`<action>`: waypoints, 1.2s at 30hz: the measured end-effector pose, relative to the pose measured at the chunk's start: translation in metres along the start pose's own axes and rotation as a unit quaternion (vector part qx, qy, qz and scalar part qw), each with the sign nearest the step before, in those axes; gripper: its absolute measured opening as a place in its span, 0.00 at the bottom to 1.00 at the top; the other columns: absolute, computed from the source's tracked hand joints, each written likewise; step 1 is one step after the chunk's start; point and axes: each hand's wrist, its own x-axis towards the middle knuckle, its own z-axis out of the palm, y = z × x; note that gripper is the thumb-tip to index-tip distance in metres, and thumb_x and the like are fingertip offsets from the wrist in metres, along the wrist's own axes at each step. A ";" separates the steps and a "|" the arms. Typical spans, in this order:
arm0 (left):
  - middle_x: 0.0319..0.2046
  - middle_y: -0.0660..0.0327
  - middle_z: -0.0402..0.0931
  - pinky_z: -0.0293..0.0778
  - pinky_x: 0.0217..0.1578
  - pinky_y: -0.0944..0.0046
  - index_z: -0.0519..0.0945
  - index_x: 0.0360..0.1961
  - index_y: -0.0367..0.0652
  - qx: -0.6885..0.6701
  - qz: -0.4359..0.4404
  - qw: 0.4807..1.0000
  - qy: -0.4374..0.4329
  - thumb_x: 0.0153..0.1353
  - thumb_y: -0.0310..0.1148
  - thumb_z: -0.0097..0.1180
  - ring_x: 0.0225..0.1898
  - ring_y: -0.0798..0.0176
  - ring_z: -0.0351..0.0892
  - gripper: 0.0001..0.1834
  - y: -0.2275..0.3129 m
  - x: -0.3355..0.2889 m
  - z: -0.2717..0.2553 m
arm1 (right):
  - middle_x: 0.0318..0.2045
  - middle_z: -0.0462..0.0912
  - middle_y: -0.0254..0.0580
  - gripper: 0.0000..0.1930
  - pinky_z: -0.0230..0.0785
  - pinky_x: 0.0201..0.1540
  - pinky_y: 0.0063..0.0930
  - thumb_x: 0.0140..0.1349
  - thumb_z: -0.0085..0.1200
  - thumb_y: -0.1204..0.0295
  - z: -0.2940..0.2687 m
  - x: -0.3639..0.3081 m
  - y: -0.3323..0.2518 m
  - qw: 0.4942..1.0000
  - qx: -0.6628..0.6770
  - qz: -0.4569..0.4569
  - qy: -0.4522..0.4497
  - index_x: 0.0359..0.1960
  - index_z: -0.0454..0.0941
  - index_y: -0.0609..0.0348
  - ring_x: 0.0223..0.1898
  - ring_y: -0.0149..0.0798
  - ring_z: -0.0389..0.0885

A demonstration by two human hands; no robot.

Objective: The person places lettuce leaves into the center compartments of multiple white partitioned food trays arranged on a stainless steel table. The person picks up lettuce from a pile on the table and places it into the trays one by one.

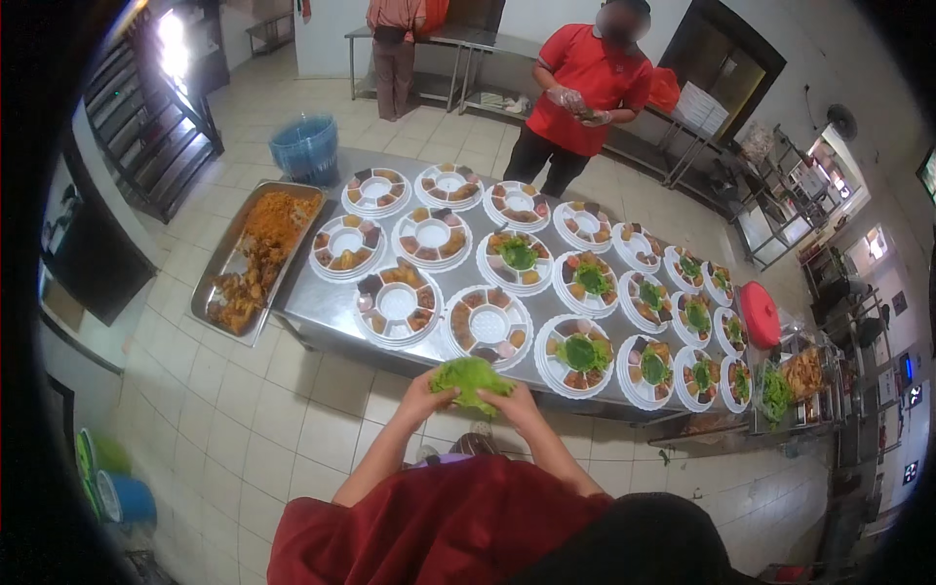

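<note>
Between my two hands I hold a bunch of green lettuce leaves (470,380), in front of the table's near edge. My left hand (425,396) grips its left side, with the thumb pressed on the leaf. My right hand (513,402) pinches the right side the same way. Just beyond the lettuce stands a stack of white divided plates (487,324), with food in the outer compartments and a bare round middle. To its right, another plate (574,357) carries lettuce in the middle. A further plate (399,303) without lettuce lies to the left.
Rows of similar plates cover the steel table (331,312). A tray of orange-brown food (261,255) and a blue basket (304,146) are at the left end. A red lid (760,314) and more lettuce (777,392) are at the right. A gloved person (591,93) stands across the table.
</note>
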 end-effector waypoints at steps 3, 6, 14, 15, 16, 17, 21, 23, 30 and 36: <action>0.44 0.58 0.72 0.74 0.38 0.67 0.64 0.55 0.41 -0.108 -0.037 0.993 0.013 0.54 0.23 0.50 0.42 0.63 0.74 0.25 -0.011 0.005 -0.003 | 0.34 0.78 0.36 0.16 0.66 0.38 0.20 0.49 0.60 0.73 -0.005 -0.007 -0.004 0.998 0.045 -0.018 0.035 0.40 0.75 0.65 0.34 0.26 0.74; 0.47 0.57 0.70 0.73 0.41 0.65 0.61 0.57 0.41 -0.213 -0.034 0.976 -0.021 0.56 0.27 0.49 0.44 0.62 0.73 0.26 -0.012 0.001 -0.001 | 0.33 0.78 0.35 0.15 0.66 0.37 0.19 0.49 0.59 0.73 -0.006 -0.010 -0.012 0.994 0.102 -0.017 0.026 0.39 0.76 0.64 0.33 0.26 0.74; 0.41 0.59 0.72 0.75 0.29 0.71 0.62 0.56 0.43 -0.132 -0.087 0.987 0.038 0.52 0.26 0.56 0.36 0.67 0.74 0.28 -0.007 0.021 -0.003 | 0.34 0.78 0.35 0.18 0.67 0.37 0.22 0.47 0.62 0.70 -0.013 0.022 -0.033 0.999 0.001 -0.017 -0.032 0.41 0.75 0.62 0.33 0.27 0.74; 0.40 0.60 0.72 0.74 0.28 0.72 0.62 0.55 0.42 -0.101 -0.076 0.991 0.048 0.51 0.25 0.56 0.36 0.68 0.74 0.29 -0.004 0.024 -0.002 | 0.34 0.78 0.35 0.18 0.67 0.37 0.22 0.47 0.62 0.70 -0.017 0.026 -0.037 0.999 -0.018 -0.020 -0.035 0.41 0.75 0.63 0.34 0.27 0.74; 0.40 0.60 0.72 0.74 0.27 0.72 0.62 0.55 0.42 -0.070 -0.066 0.994 0.058 0.50 0.24 0.56 0.36 0.68 0.74 0.29 -0.001 0.027 -0.002 | 0.34 0.78 0.35 0.19 0.67 0.37 0.22 0.47 0.62 0.71 -0.021 0.031 -0.041 0.998 -0.036 -0.023 -0.037 0.41 0.75 0.63 0.34 0.27 0.74; 0.39 0.60 0.73 0.74 0.27 0.72 0.63 0.55 0.42 -0.039 -0.056 0.995 0.066 0.49 0.22 0.57 0.35 0.68 0.74 0.30 0.004 0.031 -0.004 | 0.34 0.78 0.35 0.19 0.67 0.38 0.22 0.47 0.62 0.71 -0.026 0.036 -0.043 0.997 -0.055 -0.026 -0.039 0.41 0.75 0.63 0.35 0.27 0.74; 0.40 0.59 0.72 0.73 0.25 0.72 0.62 0.55 0.41 0.001 -0.054 0.998 0.010 0.45 0.20 0.57 0.34 0.68 0.74 0.33 0.008 0.051 -0.008 | 0.36 0.79 0.39 0.21 0.68 0.40 0.24 0.47 0.61 0.71 -0.047 0.058 -0.023 0.995 -0.070 -0.058 -0.032 0.44 0.73 0.64 0.36 0.29 0.75; 0.32 0.58 0.75 0.72 0.21 0.71 0.60 0.56 0.41 0.030 -0.063 0.997 0.034 0.44 0.23 0.58 0.23 0.69 0.74 0.35 -0.009 0.068 -0.017 | 0.38 0.78 0.41 0.22 0.67 0.42 0.25 0.47 0.60 0.71 -0.053 0.066 -0.021 0.981 -0.179 -0.078 0.013 0.45 0.72 0.65 0.38 0.32 0.75; 0.35 0.59 0.73 0.74 0.24 0.71 0.62 0.56 0.44 0.076 -0.019 0.994 0.072 0.46 0.23 0.58 0.27 0.69 0.74 0.33 0.000 0.116 -0.007 | 0.36 0.79 0.43 0.19 0.67 0.42 0.26 0.44 0.60 0.76 -0.076 0.120 -0.011 0.983 -0.143 -0.113 0.019 0.42 0.74 0.63 0.37 0.33 0.76; 0.37 0.48 0.73 0.69 0.39 0.58 0.62 0.54 0.42 0.338 0.165 0.910 0.174 0.44 0.27 0.57 0.39 0.51 0.74 0.32 -0.025 0.169 0.000 | 0.31 0.80 0.47 0.16 0.68 0.39 0.28 0.44 0.58 0.78 -0.080 0.167 -0.008 0.968 -0.203 -0.119 0.089 0.38 0.75 0.65 0.34 0.38 0.78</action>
